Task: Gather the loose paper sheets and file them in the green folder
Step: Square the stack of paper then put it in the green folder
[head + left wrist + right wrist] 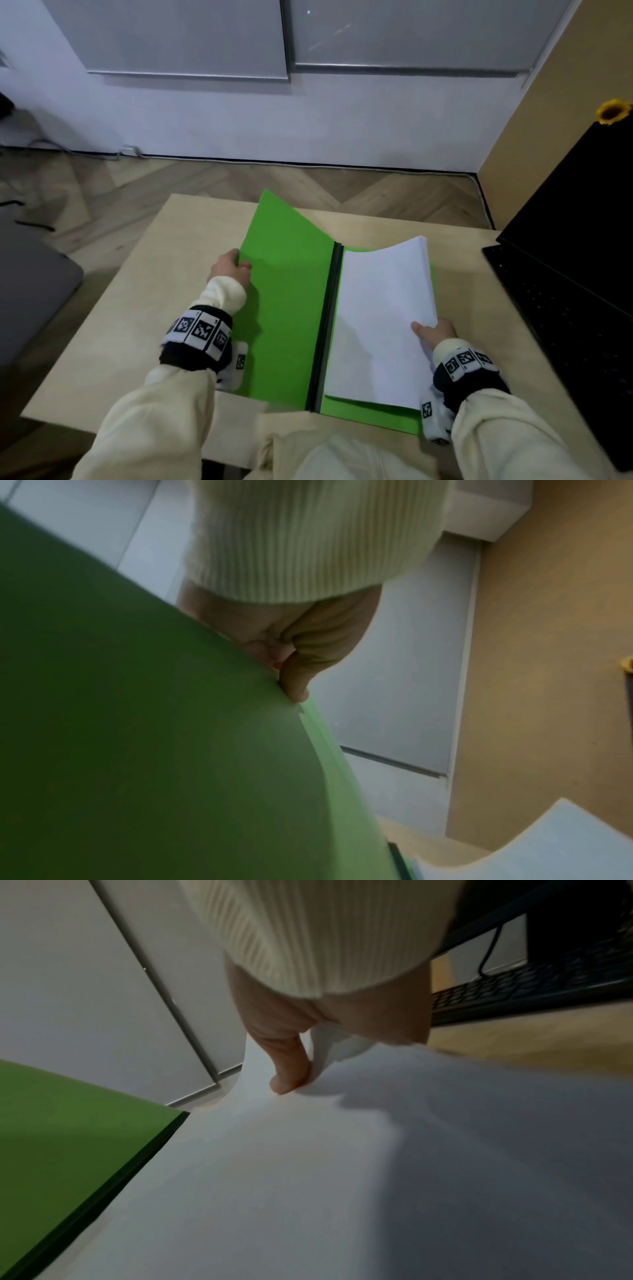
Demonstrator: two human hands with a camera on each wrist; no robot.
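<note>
- Green folder (pixel 287 308) lies open on the pale wooden surface (pixel 137 308); its dark spine (pixel 329 322) runs from the near edge away from the person, leaning slightly rightward at the far end; this is the long axis.
- Left of the spine: the cover is raised off the surface and bowed, its far corner pointing up and away.
- Right of the spine: the stack of white paper sheets (pixel 380 318) rests on the folder's back cover, long side parallel to the spine; the far end of the stack curls upward.
- Left hand (pixel 228 267) pinches the cover's outer edge, thumb on the inner face, other fingers behind; the left wrist view shows the thumb (pixel 298 680) pressed at the edge; forearm reaches forward, left of the spine.
- Right hand (pixel 436 334) grips the stack's outer edge, right of the spine, thumb (pixel 289 1066) on top of the top sheet; fingers underneath hidden.
- Black laptop (pixel 575 267) stands open, well right of the spine; a sunflower (pixel 613 111) shows beyond its screen.
</note>
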